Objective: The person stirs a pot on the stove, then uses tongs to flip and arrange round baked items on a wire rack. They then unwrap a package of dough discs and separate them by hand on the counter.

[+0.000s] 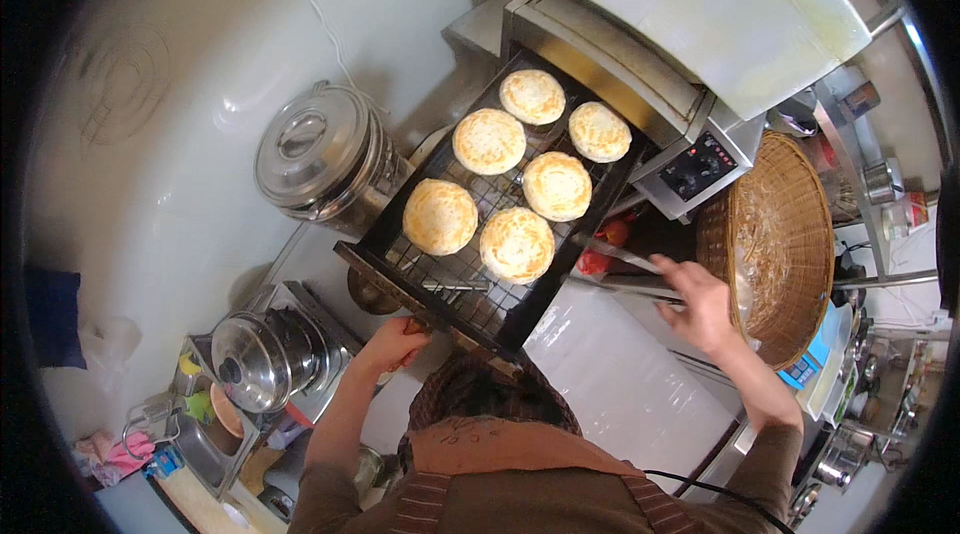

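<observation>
A black-framed wire grill drawer is pulled out of a stainless-steel oven and carries several round, browned flatbreads. My left hand is closed at the drawer's front, apparently around its handle, which is mostly hidden. To the right of the drawer, my right hand holds metal tongs, blurred by motion. Their two arms are spread with nothing between them, and one tip is close to the drawer's right side by the nearest bread.
A wicker basket stands right of my right hand. At left are a lidded steel container and a lidded pot on a stove. A white surface lies below the drawer. The oven's control panel faces me.
</observation>
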Demonstrator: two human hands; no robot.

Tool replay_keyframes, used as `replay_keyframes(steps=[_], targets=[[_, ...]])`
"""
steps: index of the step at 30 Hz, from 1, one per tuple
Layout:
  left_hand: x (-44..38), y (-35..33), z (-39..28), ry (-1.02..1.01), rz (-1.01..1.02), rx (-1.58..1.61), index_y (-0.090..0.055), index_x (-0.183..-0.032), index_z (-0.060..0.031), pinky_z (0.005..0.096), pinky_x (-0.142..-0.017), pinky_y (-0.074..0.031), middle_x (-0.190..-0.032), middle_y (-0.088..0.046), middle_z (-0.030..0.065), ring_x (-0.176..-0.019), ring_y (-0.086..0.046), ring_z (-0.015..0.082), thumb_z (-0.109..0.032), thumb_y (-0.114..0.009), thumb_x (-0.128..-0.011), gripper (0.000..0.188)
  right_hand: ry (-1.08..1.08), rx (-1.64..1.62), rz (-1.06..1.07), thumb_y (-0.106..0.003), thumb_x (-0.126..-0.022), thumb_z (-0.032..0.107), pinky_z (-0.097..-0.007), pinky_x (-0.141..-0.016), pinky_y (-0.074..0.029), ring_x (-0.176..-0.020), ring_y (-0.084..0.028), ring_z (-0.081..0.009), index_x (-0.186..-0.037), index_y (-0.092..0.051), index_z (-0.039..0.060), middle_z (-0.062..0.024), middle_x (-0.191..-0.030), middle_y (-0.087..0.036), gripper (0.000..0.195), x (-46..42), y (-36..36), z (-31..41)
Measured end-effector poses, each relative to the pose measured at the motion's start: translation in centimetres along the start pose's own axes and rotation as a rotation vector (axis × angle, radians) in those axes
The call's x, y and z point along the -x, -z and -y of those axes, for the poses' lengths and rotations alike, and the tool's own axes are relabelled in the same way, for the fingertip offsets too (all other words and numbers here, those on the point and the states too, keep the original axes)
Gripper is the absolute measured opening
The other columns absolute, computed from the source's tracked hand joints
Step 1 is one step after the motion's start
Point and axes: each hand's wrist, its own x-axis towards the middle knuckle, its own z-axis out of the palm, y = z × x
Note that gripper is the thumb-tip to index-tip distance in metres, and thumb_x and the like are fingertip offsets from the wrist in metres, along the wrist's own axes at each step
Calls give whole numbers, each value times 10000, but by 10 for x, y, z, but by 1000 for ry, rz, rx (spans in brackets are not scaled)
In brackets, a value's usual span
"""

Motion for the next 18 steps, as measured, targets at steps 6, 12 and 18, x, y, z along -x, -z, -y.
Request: replay_keyframes(steps=[6,12,18], targets=[[-9,-11,-17,-30,-97,97,-517,-664,-23,295,-365,-310,-530,-480,43,-409,-448,134,-131,-613,-769,178,-744,23,-460,-696,-780,341,-388,-721,-494,-772,-652,-314,-1140,-600,12,-187,-856,-664,496,28,52,-146],[-12,-15,-32,-50,-100,47,-538,-700,-17,291,-370,-313,-536,-476,30,-426,-454,123,-129,-619,-769,154,-888,144,-456,-679,-724,499,-404,-765,-492,-838,-662,-322,-998,-659,20,-182,-849,-680,552,-79,55,-280],[-18,-6,-25,-1,-89,3,-558,-755,0,279,-384,-330,-535,-484,29,-433,-479,124,-158,-630,-769,174,-1035,209,-346,-676,-719,550,-449,-862,-493,-1038,-618,-369,-1092,-612,-22,-253,-1084,-637,686,-163,44,-268]])
